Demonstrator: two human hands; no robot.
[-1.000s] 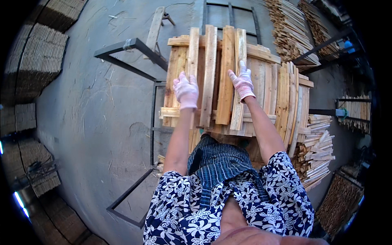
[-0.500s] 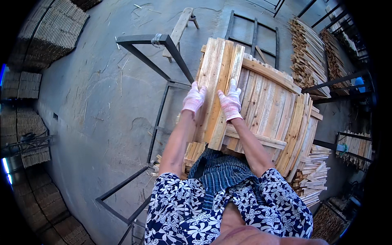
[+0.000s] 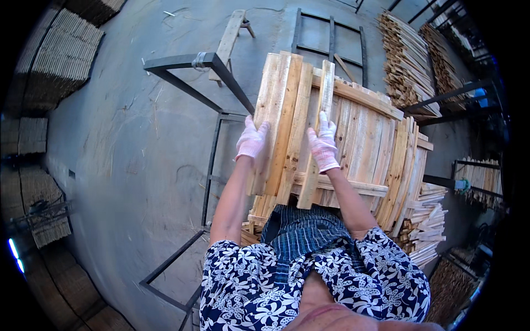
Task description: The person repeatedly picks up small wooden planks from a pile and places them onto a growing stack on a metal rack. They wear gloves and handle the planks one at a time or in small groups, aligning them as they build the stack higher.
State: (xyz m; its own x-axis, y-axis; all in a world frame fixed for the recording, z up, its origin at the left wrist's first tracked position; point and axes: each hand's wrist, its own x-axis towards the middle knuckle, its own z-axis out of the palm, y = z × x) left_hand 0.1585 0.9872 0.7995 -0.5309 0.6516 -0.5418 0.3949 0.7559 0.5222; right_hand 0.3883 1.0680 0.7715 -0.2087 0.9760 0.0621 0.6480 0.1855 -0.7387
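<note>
In a white-and-pink knit glove, my left hand (image 3: pixel 252 139) is at the outer left edge of several side-by-side wooden planks (image 3: pixel 287 118), its thumb over the edge and its fingers bent along the side. My right hand (image 3: pixel 323 144), gloved alike, grips a single narrow plank (image 3: pixel 326 83), thumb on its left side. That plank lies slightly tilted across two crosswise battens, apart from the left-hand planks. Under and right of it is a panel of boards (image 3: pixel 361 140) with an upper batten (image 3: pixel 364 99) and a lower batten (image 3: pixel 353 185).
A dark metal frame (image 3: pixel 212 160) stands just left of the boards, near a wooden bench (image 3: pixel 227 44). Loose slats (image 3: pixel 425 220) are piled at the lower right. More wood stacks (image 3: pixel 408 66) lie far right, and bundled stacks (image 3: pixel 66 52) line the left side.
My right hand has shifted the narrow plank rightward, opening a gap from the left-hand planks. My left hand has slid slightly outward and down along the left edge.
</note>
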